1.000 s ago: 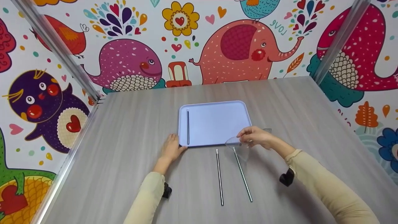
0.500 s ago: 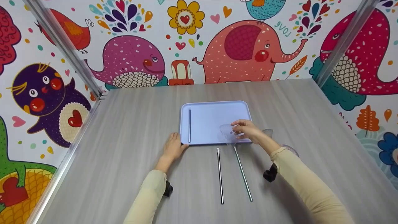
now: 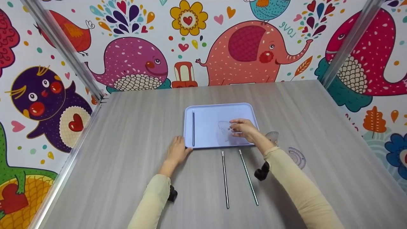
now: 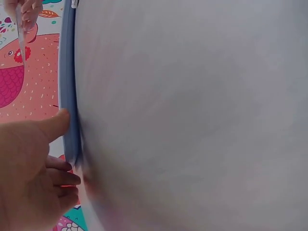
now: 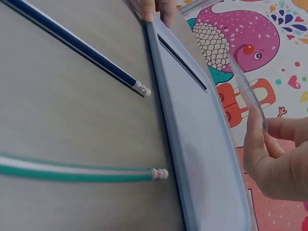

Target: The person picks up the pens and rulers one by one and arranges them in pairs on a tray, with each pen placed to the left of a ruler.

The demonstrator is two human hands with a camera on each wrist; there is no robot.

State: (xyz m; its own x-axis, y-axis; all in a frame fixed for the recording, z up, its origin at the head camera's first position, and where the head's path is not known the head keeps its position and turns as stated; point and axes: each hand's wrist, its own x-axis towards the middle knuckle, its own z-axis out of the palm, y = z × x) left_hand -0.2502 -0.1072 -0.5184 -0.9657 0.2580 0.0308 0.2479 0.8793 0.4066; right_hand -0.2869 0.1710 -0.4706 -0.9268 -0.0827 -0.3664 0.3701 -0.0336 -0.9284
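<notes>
My right hand point(image 3: 243, 128) pinches a clear plastic protractor point(image 3: 224, 131) by its edge, above the right half of the pale blue tray point(image 3: 219, 111). In the right wrist view the protractor point(image 5: 248, 91) stands tilted, nearly edge-on, over the tray. My left hand point(image 3: 178, 149) rests at the tray's near left corner. In the left wrist view its thumb touches the tray's near side point(image 4: 70, 82), with the fingers relaxed around the corner. A dark pencil point(image 3: 193, 128) lies in the tray along its left side.
A dark blue pencil point(image 3: 225, 181) and a green pencil point(image 3: 249, 178) lie on the table in front of the tray, eraser ends toward it. Right of the tray are two clear protractors point(image 3: 297, 157), one partly behind my right arm. A cartoon-printed wall point(image 3: 187, 41) stands behind.
My right hand has carried the clear protractor left and away from me, from the tray's near edge to over its inside. The left hand has stayed at the corner.
</notes>
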